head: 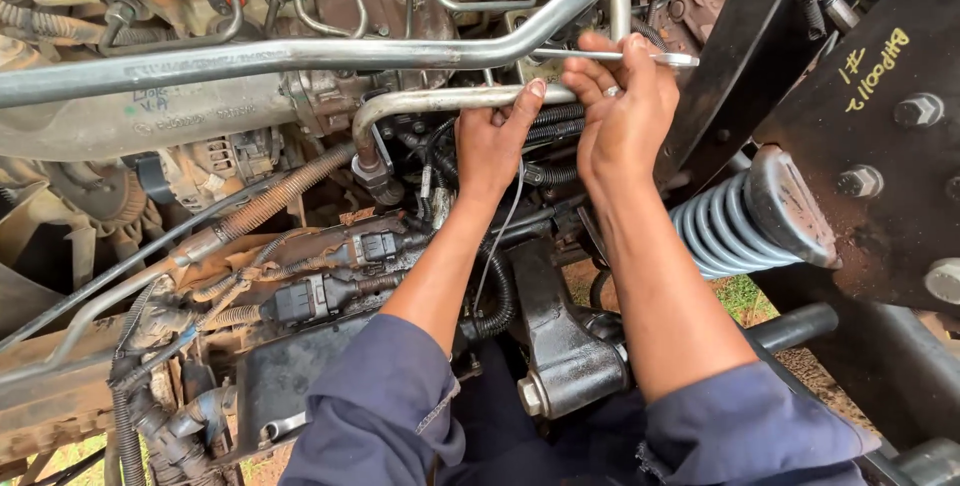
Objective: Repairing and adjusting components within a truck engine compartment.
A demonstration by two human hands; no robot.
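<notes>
I see even, soft daylight from above; the pipes carry mild glare, while gaps low in the engine sit in deep shadow. Focus is sharp, edges bow slightly.

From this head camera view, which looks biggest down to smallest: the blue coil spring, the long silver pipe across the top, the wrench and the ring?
1. Silver pipe, spanning most of the picture.
2. Coil spring.
3. Wrench in the right hand; partly hidden, so its full length is unsure.
4. Ring.
</notes>
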